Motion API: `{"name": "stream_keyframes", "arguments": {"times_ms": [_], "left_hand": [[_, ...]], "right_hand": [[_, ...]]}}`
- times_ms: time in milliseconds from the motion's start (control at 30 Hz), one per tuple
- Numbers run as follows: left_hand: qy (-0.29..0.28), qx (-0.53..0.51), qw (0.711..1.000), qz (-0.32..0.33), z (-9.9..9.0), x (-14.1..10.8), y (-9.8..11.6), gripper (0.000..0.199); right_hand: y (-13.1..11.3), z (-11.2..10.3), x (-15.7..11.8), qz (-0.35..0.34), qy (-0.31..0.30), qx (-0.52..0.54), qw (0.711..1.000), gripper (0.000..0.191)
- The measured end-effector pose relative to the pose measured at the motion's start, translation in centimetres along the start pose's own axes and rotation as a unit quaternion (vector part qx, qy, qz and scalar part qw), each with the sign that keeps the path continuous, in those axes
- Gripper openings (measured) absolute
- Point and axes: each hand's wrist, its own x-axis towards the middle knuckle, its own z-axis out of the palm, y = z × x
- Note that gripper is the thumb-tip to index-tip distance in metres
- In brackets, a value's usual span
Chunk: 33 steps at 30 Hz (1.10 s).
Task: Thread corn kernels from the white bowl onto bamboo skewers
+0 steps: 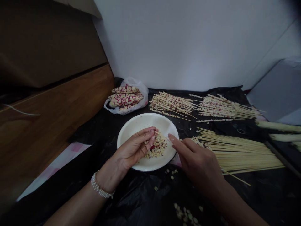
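Note:
Over a white enamel bowl [127,125], my left hand [137,146] is closed in a pinch at a corn kernel [155,130], partly hidden by the fingertips. Loose cream and dark red corn kernels [157,150] lie in the bowl beneath. To its right, my right hand [199,160] is closed around a thin bamboo skewer [162,135] whose tip reaches the left fingertips. More kernels [199,142] show just behind the right hand; I cannot tell whether they are threaded on a stick.
Speckled corn cobs [125,99] sit in a white plastic bag [145,94] at the back. Two piles of kernel-threaded skewers [171,105] lie to its right. Bare skewers [244,153] and stripped cobs [279,126] are at right. Spilled kernels [185,215] dot the black plastic sheet [141,194].

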Motion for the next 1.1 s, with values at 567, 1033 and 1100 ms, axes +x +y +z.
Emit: {"name": "stream_keyframes", "arguments": {"times_ms": [567, 1033, 1100], "left_hand": [[-0.026, 0.085, 0.994, 0.065, 0.6, -0.2, -0.1, 0.024], [-0.03, 0.076, 0.996, 0.038, 0.7, -0.6, -0.1, 0.022], [-0.02, 0.048, 0.999, 0.01, 0.7, -0.6, -0.2, 0.017]], "right_hand": [[-0.6, 0.3, -0.2, 0.012, -0.006, 0.008, 1.0, 0.044], [-1.2, 0.6, -0.5, 0.028, 0.0, -0.013, 1.0, 0.047], [-1.1, 0.5, -0.4, 0.04, -0.002, -0.015, 0.999, 0.047]]}}
